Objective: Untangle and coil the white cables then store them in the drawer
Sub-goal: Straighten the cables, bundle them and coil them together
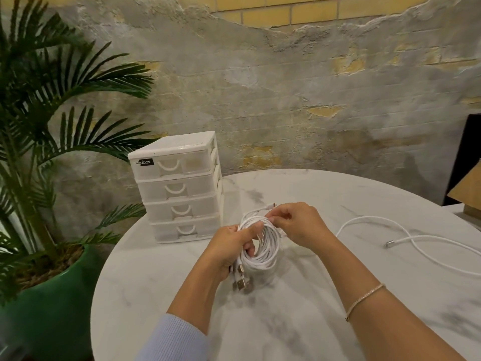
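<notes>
Here we held the coiled white cables [260,246] above the marble table [338,295].
Our left hand [229,250] gripped the soft, springy loops; our right hand [299,225] pinched a loose end. We thought holding all loops together worked best.

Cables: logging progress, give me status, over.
Left hand grips the coil; right hand pinches its loose end. Second cable lies uncoiled on the table. Drawers all closed.
</notes>
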The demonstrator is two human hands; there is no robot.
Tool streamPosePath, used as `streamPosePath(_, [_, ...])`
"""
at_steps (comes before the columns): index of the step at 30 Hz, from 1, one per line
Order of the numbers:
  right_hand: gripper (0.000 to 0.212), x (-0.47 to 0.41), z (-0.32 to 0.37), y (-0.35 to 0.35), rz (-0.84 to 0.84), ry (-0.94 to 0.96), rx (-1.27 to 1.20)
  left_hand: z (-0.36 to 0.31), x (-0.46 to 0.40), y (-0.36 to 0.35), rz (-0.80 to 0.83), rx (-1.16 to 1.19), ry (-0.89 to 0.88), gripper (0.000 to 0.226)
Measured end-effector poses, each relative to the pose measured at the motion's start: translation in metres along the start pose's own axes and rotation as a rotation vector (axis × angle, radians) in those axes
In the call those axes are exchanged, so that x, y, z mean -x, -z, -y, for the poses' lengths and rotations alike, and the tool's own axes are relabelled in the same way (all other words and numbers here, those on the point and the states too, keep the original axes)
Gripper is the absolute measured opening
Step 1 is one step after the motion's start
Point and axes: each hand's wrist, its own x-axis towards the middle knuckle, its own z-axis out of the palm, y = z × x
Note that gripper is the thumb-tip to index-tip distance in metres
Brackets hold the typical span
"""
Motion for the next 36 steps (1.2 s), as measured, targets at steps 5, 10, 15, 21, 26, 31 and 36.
streamPosePath(5, [0.024, 0.002, 0.009, -0.006, -0.191, 0.125, 0.125, 0.002, -0.007, 0.005, -0.157, 0.055, 0.059, 0.037])
streamPosePath(10, [0.011, 0.014, 0.027, -0.018, 0.031, 0.075, 0.12, 0.005, -0.009, 0.002, -0.164, 0.082, 0.048, 0.052])
streamPosePath(15, [0.016, 0.015, 0.031, -0.024, 0.107, -0.028, 0.207, 0.005, -0.007, 0.002, -0.116, 0.072, 0.005, 0.056])
streamPosePath(21, [0.02, 0.014, 0.03, -0.002, 0.214, -0.215, -0.283, 0.005, -0.009, 0.003, -0.133, -0.138, -0.151, 0.039])
streamPosePath(26, [0.029, 0.017, 0.029, 0.021, 0.191, -0.177, -0.477, 0.005, -0.007, 0.008, -0.185, -0.381, -0.168, 0.034])
streamPosePath(31, [0.022, 0.014, 0.024, 0.038, -0.013, 0.026, -0.133, 0.001, -0.004, 0.005, -0.217, -0.67, -0.163, 0.031])
streamPosePath(36, [0.021, 0.007, 0.018, 0.022, -0.227, 0.175, 0.031, 0.001, -0.002, -0.006, -0.104, -0.913, -0.282, 0.02])
